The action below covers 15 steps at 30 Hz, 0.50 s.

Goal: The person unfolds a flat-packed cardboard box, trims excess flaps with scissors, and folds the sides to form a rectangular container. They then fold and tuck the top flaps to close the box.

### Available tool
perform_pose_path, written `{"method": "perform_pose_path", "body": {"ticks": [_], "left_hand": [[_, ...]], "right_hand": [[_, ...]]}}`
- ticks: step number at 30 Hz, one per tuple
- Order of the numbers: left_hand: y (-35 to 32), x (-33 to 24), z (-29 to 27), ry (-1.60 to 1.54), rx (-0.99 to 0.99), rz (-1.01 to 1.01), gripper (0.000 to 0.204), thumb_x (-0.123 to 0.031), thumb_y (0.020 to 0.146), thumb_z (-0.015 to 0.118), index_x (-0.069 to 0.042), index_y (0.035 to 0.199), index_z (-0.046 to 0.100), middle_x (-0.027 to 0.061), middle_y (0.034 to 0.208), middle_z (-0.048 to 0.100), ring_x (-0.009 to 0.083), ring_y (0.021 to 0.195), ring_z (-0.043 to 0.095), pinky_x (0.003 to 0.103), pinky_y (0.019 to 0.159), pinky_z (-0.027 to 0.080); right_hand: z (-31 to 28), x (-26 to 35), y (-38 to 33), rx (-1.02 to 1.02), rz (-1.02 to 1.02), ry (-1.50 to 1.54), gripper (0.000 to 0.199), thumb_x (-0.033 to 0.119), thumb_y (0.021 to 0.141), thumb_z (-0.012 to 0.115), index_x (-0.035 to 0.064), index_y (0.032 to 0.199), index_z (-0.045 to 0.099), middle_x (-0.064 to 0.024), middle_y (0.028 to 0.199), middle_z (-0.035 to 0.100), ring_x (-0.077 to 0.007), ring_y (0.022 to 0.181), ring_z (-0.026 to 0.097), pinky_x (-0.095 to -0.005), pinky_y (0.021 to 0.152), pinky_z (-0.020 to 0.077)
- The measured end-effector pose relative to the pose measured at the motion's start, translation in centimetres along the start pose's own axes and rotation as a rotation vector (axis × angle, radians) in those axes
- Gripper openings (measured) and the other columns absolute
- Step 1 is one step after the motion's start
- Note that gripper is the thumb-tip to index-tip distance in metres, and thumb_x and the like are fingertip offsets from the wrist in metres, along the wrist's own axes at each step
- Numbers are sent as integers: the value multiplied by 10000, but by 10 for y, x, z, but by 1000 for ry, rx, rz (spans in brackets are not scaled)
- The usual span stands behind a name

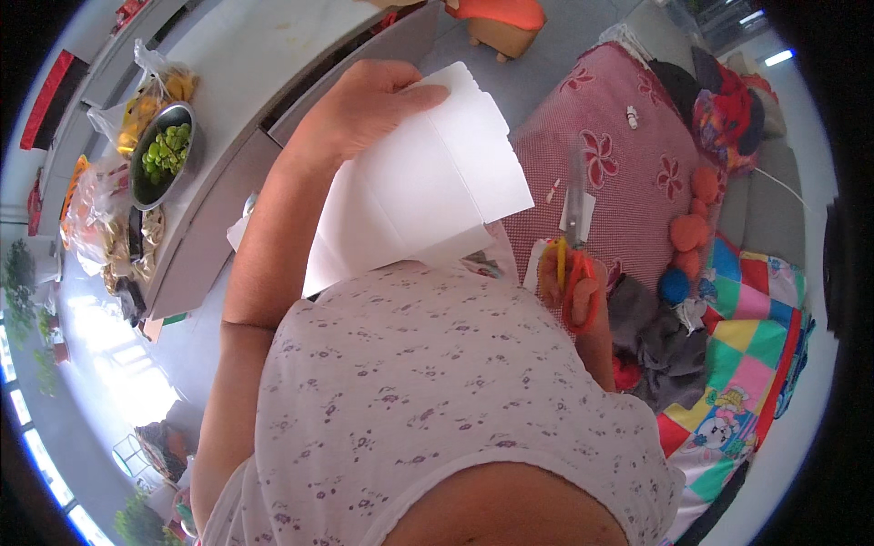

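Beside the pink cover (551,132), left fingers (424,97) pinched the white card (410,187) by its edge, seemingly steadying it before the shirt (437,373); right fingers (550,273) curled round the scissors (575,238), blades pointing outward.

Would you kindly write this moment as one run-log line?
Left hand: holds white paper | right hand: holds scissors | table: metal bowl with green fruit

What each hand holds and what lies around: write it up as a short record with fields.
Left hand: grips creased white paper sheet near its far end
Right hand: holds orange-and-yellow-handled metal scissors, blades pointing away from the body
Left side: green grapes in round metal bowl on pale table
Right side: red-flowered checked cloth; multicoloured patchwork quilt
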<state>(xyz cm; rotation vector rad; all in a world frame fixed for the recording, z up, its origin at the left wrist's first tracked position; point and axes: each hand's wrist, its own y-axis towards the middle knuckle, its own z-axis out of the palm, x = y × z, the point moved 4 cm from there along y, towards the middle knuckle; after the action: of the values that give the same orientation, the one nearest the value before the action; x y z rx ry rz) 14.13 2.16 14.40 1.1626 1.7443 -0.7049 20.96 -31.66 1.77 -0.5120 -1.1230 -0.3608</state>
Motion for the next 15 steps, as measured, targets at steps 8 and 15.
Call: {"method": "perform_pose_path", "body": {"ticks": [8,15], "left_hand": [[13,-4,18,195,49,83,308,-320,819,589,-23,746,629,0,624,522,85,574,453,250,529,384],[30,-16,40,196,107,143,346,-327,821,579,-14,675,592,-4,566,482,81,540,416,262,497,346]], "right_hand": [[31,24,-7,-10,87,-230,763,605,752,568,-16,1181,456,-121,1043,550,-188,852,569,-284,727,466],[19,20,-19,-4,58,-268,889,640,672,637,-3,1242,413,-149,1154,512,-239,1040,526,-349,860,433]]}}
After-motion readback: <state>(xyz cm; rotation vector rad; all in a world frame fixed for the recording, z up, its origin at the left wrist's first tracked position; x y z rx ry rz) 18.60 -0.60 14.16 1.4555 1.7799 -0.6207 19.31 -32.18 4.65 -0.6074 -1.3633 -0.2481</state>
